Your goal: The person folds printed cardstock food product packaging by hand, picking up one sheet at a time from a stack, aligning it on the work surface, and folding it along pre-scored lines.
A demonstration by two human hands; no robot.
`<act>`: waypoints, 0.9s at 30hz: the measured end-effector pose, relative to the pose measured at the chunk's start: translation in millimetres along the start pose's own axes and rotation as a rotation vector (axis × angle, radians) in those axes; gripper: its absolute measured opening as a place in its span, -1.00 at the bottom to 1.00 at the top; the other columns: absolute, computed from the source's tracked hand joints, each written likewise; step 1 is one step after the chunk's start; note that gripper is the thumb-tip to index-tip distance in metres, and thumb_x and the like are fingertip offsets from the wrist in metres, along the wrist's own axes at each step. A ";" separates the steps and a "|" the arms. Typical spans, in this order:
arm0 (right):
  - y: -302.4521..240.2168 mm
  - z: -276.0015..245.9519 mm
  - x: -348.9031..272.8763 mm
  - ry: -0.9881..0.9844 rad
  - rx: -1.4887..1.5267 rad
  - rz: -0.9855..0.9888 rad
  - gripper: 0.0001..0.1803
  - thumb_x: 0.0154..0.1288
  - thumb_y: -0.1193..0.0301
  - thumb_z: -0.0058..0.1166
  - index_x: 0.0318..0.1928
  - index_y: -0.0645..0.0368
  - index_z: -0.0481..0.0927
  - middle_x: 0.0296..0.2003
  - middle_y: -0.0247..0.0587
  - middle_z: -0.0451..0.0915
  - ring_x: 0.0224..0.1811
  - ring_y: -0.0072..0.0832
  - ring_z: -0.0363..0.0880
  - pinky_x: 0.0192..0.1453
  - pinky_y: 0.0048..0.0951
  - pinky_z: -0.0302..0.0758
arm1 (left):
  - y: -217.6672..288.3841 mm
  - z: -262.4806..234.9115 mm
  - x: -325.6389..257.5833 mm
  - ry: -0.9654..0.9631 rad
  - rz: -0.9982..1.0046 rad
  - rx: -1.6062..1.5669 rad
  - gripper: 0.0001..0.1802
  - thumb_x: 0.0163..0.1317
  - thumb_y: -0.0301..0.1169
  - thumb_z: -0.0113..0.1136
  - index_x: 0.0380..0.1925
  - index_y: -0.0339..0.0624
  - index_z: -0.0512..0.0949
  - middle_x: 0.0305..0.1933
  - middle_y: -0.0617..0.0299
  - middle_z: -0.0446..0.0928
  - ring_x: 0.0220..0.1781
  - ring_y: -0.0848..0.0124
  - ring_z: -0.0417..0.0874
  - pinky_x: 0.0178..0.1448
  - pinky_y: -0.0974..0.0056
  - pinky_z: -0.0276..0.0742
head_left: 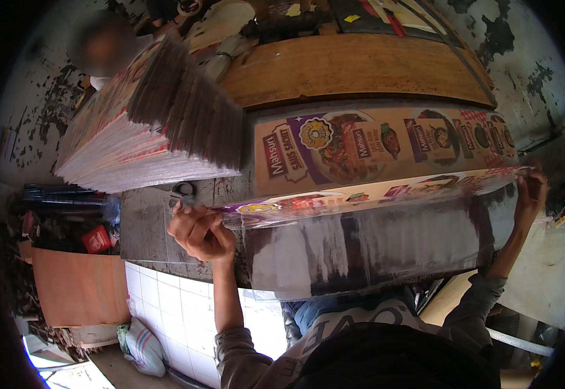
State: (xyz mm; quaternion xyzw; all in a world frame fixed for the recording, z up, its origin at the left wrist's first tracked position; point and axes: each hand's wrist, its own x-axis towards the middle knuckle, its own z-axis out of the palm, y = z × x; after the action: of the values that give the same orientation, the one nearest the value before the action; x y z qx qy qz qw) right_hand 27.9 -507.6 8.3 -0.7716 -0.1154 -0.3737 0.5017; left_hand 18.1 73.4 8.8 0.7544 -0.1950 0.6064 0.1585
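Observation:
My left hand (201, 233) pinches the near left corner of a long, glossy printed sheet (341, 200). Its right end is pinched in my right hand (532, 194). Between them the near edge of the sheet is raised and seen at a steep slant. Food pictures in orange, purple and red cover it. Just behind lies a flat printed area (386, 146) with the same pictures; whether it is a separate sheet or part of the held one, I cannot tell. In front of the sheet lies a grey, dark-streaked, shiny surface (360, 253), close to my body.
A tall, fanned stack of printed sheets (165, 129) stands on the worn table (159, 236) at the left. A small dark ring-shaped thing (183, 189) lies near my left hand. Behind is a wooden board (360, 68). A person (104, 48) is at the far left.

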 end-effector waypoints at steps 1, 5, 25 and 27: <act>10.6 -9.2 -3.4 0.010 -0.009 0.069 -0.66 0.09 0.69 0.04 -0.11 0.14 0.41 0.08 -0.14 0.32 0.13 -0.41 0.31 0.19 -0.39 0.23 | 0.0 -0.8 0.0 0.002 -0.001 0.002 -0.89 0.23 -0.40 0.06 -0.36 -0.19 0.39 -0.20 0.22 0.34 0.03 0.34 0.38 0.22 0.05 0.38; 1.6 -6.2 1.8 -0.057 -0.021 0.012 -0.69 0.10 0.70 0.00 -0.15 0.13 0.43 0.09 -0.12 0.34 0.11 -0.40 0.33 0.18 -0.38 0.24 | 2.0 0.2 0.2 0.039 0.020 0.044 -0.88 0.27 -0.34 0.01 -0.34 -0.13 0.35 -0.25 0.24 0.32 0.00 0.36 0.35 0.22 0.05 0.36; -28.1 -2.1 19.3 -0.161 -0.072 0.056 -0.87 0.08 0.68 0.01 -0.34 0.22 0.46 -0.08 -0.25 0.39 -0.10 -0.51 0.35 0.08 -0.50 0.24 | 12.1 2.7 8.9 0.154 -0.046 0.080 -0.91 0.24 -0.35 0.05 -0.45 0.01 0.41 -0.42 0.38 0.33 -0.16 0.43 0.28 0.07 0.11 0.30; -24.2 -11.1 19.4 -0.182 -0.146 0.021 -0.88 0.09 0.68 0.01 -0.34 0.23 0.45 -0.12 -0.26 0.40 -0.10 -0.51 0.35 0.07 -0.51 0.24 | 14.0 1.5 10.1 0.130 -0.107 0.082 -0.91 0.21 -0.38 0.08 -0.46 -0.04 0.41 -0.44 0.37 0.34 -0.23 0.45 0.28 0.01 0.16 0.28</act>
State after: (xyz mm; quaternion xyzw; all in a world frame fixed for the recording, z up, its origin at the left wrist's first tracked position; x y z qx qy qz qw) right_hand 22.8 -509.6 40.8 -0.8380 -0.1247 -0.3045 0.4354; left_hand 14.4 59.4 18.4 0.7287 -0.1186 0.6523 0.1718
